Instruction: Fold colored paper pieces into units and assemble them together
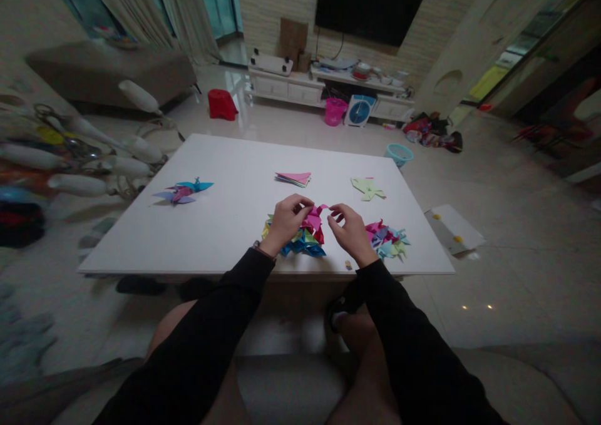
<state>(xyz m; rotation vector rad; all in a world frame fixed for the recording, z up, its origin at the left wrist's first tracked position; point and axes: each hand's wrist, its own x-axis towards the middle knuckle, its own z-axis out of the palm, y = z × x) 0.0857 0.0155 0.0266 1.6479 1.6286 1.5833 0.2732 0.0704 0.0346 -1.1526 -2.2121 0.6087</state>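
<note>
Over the near middle of the white table, my left hand (292, 221) pinches a pink origami figure (312, 218) between thumb and fingertips. My right hand (348, 228) has its bent fingers at the figure's curled pink end, closed toward it. Below and beside my left hand lies a pile of folded paper figures (300, 245) in blue, yellow, green and red, partly hidden by that hand. Right of my right hand is another cluster of paper figures (387, 240), in pink, purple, light blue and pale green.
On the white table (225, 225) lie blue and purple paper cranes (183, 191), a stack of folded paper (293, 178), a pale green folded piece (367, 188) and a tiny object (348, 265) near the edge. A blue basket (399, 154) stands beyond the right corner.
</note>
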